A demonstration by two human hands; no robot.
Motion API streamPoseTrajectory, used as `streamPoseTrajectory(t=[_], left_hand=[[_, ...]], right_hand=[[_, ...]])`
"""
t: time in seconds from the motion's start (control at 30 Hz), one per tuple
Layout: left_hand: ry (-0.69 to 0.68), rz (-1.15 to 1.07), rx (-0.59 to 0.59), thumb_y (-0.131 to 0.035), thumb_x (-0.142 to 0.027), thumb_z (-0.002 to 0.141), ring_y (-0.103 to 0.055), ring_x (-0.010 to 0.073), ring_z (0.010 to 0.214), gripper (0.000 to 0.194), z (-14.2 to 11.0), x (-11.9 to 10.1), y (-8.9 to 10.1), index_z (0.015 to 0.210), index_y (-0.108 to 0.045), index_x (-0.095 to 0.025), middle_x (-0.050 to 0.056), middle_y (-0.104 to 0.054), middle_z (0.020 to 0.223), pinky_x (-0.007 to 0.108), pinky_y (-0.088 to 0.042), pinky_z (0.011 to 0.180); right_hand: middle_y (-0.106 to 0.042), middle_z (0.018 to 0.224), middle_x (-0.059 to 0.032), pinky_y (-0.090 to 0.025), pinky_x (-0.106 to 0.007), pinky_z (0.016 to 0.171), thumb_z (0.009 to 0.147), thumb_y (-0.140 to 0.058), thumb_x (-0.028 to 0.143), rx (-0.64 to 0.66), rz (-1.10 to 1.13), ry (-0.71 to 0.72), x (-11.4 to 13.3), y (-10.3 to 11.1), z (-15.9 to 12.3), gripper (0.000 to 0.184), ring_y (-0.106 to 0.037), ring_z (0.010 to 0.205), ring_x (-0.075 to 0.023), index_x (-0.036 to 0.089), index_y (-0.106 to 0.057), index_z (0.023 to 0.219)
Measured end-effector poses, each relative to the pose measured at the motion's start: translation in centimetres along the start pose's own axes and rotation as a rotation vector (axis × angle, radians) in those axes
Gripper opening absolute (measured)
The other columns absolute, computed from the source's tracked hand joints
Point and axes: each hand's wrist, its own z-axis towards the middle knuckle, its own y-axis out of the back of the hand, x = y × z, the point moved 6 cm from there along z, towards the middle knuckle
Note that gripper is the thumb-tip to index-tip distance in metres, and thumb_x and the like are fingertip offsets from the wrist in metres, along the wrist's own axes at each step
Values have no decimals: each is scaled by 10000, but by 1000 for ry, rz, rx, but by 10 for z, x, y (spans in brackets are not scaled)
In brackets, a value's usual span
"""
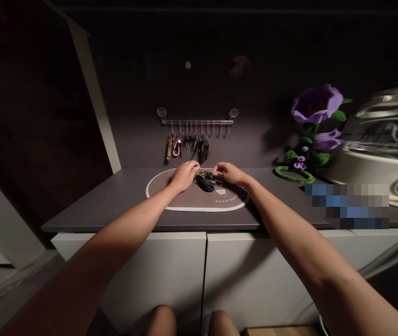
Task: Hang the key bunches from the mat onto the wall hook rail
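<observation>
**Two hands at one bunch of keys on an oval mat**

We see one bunch of keys (205,182) with a dark, rounded piece attached, lying on an oval mat (185,201) between two bare hands. The keys are too small to count. The left hand (185,174) has its fingertips drawn close together at the bunch's left edge; the right hand (231,173) is curled narrow at its right. We cannot tell exactly what either grips, as the fingers partly hide the metal.

Behind, we find one clear hook rail (199,122) on two round mounts, carrying several key sets, one tan tag (169,149) and one pink clip (177,147).

To the right stand two large purple flowers (319,105), one green ring (294,175) and one pale appliance (370,163); a pixelated patch (349,205) covers part of the grey counter (108,196). Pale cabinet doors (160,266) sit below, in a dim room.
</observation>
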Motion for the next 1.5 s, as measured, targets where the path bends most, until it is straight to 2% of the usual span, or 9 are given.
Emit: streamPoseTrajectory(t=[0.3, 0.57, 0.9, 1.1, 1.27, 1.5], left_hand=[[0, 35, 21, -386, -258, 858, -547, 164, 837, 219, -1, -2, -1, 903, -587, -180, 51, -627, 897, 272, -404, 758], [37, 43, 21, -389, -261, 853, -551, 164, 812, 216, -2, 1, -1, 887, -589, -185, 49, -634, 857, 268, -403, 744], [34, 48, 9, -330, -275, 880, -557, 169, 811, 266, -1, 5, -5, 888, -580, -184, 54, -632, 848, 273, -404, 743], [44, 51, 9, -340, -292, 879, -564, 169, 820, 263, -1, 5, -5, 903, -580, -187, 54, -638, 855, 269, -407, 738], [69, 45, 14, -352, -321, 876, -571, 165, 793, 263, -1, 8, -7, 907, -578, -190, 51, -645, 848, 264, -406, 719], [104, 44, 44, -333, -332, 884, -585, 152, 778, 279, -2, 10, -10, 933, -569, -191, 46, -649, 829, 245, -397, 696]], right_hand=[[-509, 626, 15, -352, -219, 569, 689, -612, 314, -39, 249, -89, 5, 1, -6, 205, -418, 558, -71, 141, -519, 745], [-518, 627, 20, -390, -223, 598, 652, -668, 343, -83, 449, -72, 6, 2, -5, 256, -455, 582, -72, 141, -531, 728], [-560, 728, 16, -450, -273, 766, 582, -739, 290, -177, 761, -89, 1, 2, -1, 265, -546, 704, -87, 153, -545, 700], [-548, 669, 25, -472, -286, 716, 591, -739, 345, -253, 847, -86, 4, 4, -2, 307, -581, 719, -121, 165, -531, 727], [-566, 640, 10, -478, -270, 650, 620, -722, 334, -316, 886, -70, 4, 14, 9, 279, -565, 628, -106, 164, -530, 730], [-558, 621, -7, -491, -260, 612, 645, -685, 245, -528, 924, -90, 6, 40, 39, 178, -534, 560, -88, 152, -540, 692]])
